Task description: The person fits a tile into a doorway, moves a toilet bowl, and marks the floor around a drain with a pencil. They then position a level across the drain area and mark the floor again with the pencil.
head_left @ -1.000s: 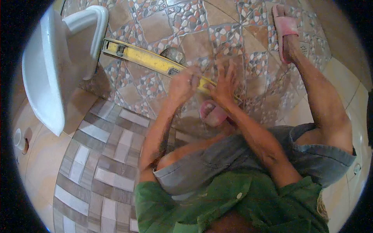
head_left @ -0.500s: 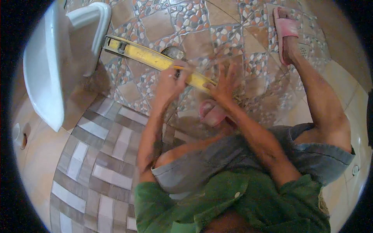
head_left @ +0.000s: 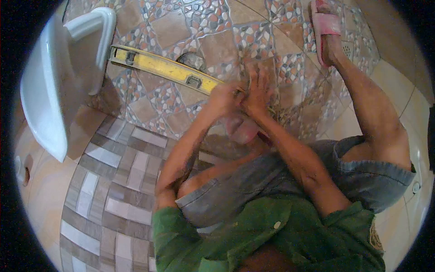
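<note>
A yellow spirit level (head_left: pixel 167 68) lies slantwise across the pebble-patterned floor tiles, its near end covered by my hands. My left hand (head_left: pixel 225 99) is closed at that end, fingers curled together; whatever they pinch is too blurred to name. Close beside it, my right hand (head_left: pixel 257 93) lies flat with its fingers stretched out, by the end of the level. A round, dark-rimmed thing (head_left: pixel 192 60) sits against the level's far edge.
White ceramic fixtures (head_left: pixel 45 99) stand at the left. Grey and white patterned tiles (head_left: pixel 127 208) cover the near left. My feet wear pink slippers (head_left: pixel 327 23), one beneath my hands. A floor drain (head_left: pixel 348 49) is at the upper right.
My left hand has slid right along the level, uncovering its middle window, and now sits against my right hand. A thin orange strip seen at my left fingers earlier no longer shows.
</note>
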`<state>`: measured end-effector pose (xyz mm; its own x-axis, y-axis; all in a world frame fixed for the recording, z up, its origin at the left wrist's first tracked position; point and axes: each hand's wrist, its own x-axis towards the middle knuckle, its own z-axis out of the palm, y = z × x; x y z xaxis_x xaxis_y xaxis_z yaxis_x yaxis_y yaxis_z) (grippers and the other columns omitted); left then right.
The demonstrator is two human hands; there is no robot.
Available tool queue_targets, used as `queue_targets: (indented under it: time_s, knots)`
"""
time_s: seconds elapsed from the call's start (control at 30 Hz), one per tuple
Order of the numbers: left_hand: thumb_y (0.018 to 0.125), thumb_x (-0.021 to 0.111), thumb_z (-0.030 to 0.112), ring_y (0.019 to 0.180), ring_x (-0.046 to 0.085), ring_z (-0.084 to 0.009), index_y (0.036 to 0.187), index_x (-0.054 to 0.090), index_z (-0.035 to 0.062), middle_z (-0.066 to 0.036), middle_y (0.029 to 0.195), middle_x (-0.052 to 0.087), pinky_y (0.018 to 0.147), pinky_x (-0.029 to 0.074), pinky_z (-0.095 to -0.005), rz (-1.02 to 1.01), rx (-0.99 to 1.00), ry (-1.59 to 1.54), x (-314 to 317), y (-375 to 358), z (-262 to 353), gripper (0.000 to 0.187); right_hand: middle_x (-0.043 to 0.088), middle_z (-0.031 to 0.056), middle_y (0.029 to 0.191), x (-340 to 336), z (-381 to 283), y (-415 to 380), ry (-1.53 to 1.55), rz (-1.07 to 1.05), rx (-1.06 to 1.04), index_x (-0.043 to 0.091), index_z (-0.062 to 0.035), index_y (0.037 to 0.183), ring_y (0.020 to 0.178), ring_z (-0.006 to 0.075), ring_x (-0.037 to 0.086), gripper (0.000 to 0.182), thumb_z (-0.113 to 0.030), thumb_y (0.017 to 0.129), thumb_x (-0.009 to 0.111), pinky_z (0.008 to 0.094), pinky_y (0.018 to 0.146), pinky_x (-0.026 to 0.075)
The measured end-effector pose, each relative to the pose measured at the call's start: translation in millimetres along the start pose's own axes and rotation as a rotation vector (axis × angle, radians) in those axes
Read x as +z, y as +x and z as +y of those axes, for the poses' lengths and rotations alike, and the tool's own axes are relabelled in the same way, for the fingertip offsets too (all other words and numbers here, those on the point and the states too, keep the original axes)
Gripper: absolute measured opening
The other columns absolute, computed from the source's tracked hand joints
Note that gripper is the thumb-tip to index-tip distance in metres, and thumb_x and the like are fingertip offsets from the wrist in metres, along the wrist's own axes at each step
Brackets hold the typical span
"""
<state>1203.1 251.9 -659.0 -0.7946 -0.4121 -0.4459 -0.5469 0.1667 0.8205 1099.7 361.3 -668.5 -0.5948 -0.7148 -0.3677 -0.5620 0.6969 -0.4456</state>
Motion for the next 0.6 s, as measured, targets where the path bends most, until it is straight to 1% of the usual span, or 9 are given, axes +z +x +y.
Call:
queue_targets:
  time_s: [0.07,0.1,0.17,0.2,0.27,0.3,0.4,0.5,0.6]
  knots:
    - [0.080,0.064,0.016,0.086,0.064,-0.0372,0.096,0.069,0.0089,-0.020,0.090,0.066,0.074,0.050,-0.0448,0.019,-0.071,0.027,-34.7,4.2,7.8,0.018,0.017,0.0148,0.154,-2.9,1.0,0.8,0.071,-0.021,0.007,0.023,-0.0222,0.148,0.142,0.0412,0.015,0.110,-0.036,0.060,0.086,0.0652,0.107,0.018]
    - [0.080,0.064,0.016,0.086,0.064,-0.0370,0.096,0.069,0.0089,-0.020,0.090,0.066,0.075,0.051,-0.0444,0.018,-0.074,0.018,-41.1,4.6,-0.3,0.018,0.018,0.0143,0.154,-5.1,0.4,-0.8,0.108,-0.037,0.010,0.023,-0.0223,0.149,0.142,0.0407,0.015,0.111,-0.037,0.059,0.086,0.0648,0.107,0.018]
    - [0.080,0.065,0.015,0.085,0.065,-0.0366,0.096,0.070,0.0088,-0.020,0.089,0.066,0.075,0.051,-0.0437,0.037,-0.085,0.014,-57.5,7.2,-16.1,0.018,0.019,0.0134,0.154,-8.8,-5.9,-0.3,0.053,-0.066,0.056,0.022,-0.0218,0.149,0.142,0.0400,0.016,0.113,-0.034,0.058,0.087,0.0634,0.108,0.017]
    - [0.080,0.065,0.015,0.084,0.065,-0.0362,0.096,0.070,0.0086,-0.020,0.088,0.066,0.074,0.051,-0.0436,0.088,-0.024,0.036,-55.8,4.4,-17.4,0.017,0.020,0.0129,0.153,-9.5,-9.9,0.3,0.030,-0.079,0.076,0.021,-0.0215,0.149,0.142,0.0397,0.016,0.114,-0.033,0.057,0.088,0.0628,0.109,0.017]
    - [0.081,0.065,0.015,0.082,0.066,-0.0355,0.094,0.070,0.0083,-0.020,0.087,0.066,0.072,0.051,-0.0433,0.178,0.118,0.076,-44.8,8.2,-6.4,0.016,0.021,0.0127,0.153,-4.8,-3.5,1.3,0.041,-0.009,-0.010,0.021,-0.0196,0.149,0.142,0.0396,0.016,0.116,-0.030,0.055,0.089,0.0620,0.109,0.018]
    - [0.082,0.063,0.012,0.082,0.066,-0.0348,0.094,0.069,0.0079,-0.019,0.088,0.067,0.071,0.052,-0.0426,0.182,0.100,0.073,-41.9,7.3,-2.4,0.014,0.021,0.0125,0.153,-2.7,0.9,0.9,0.041,0.025,-0.051,0.021,-0.0187,0.148,0.142,0.0395,0.016,0.117,-0.028,0.054,0.090,0.0616,0.109,0.018]
    - [0.084,0.061,0.013,0.080,0.068,-0.0311,0.103,0.068,0.0064,-0.015,0.088,0.070,0.074,0.053,-0.0361,0.095,-0.012,-0.073,-56.5,5.1,6.3,0.021,0.021,0.0127,0.152,-0.9,3.7,0.5,0.092,0.004,-0.030,0.023,-0.0192,0.148,0.142,0.0392,0.017,0.118,-0.024,0.052,0.091,0.0627,0.107,0.018]
    - [0.085,0.061,0.013,0.082,0.068,-0.0309,0.105,0.067,0.0065,-0.015,0.088,0.069,0.075,0.053,-0.0356,0.052,-0.066,-0.038,-53.4,-2.5,11.0,0.022,0.022,0.0135,0.151,-6.5,-3.6,-0.3,0.102,-0.017,0.006,0.027,-0.0203,0.146,0.142,0.0392,0.017,0.110,-0.026,0.056,0.089,0.0635,0.106,0.018]
    - [0.085,0.060,0.013,0.082,0.068,-0.0310,0.106,0.067,0.0065,-0.016,0.090,0.069,0.075,0.053,-0.0362,0.026,-0.059,-0.065,-30.1,-5.4,9.1,0.023,0.024,0.0160,0.150,1.3,1.9,-0.9,0.011,-0.005,0.065,0.027,-0.0210,0.146,0.141,0.0393,0.018,0.105,-0.029,0.060,0.087,0.0646,0.105,0.019]
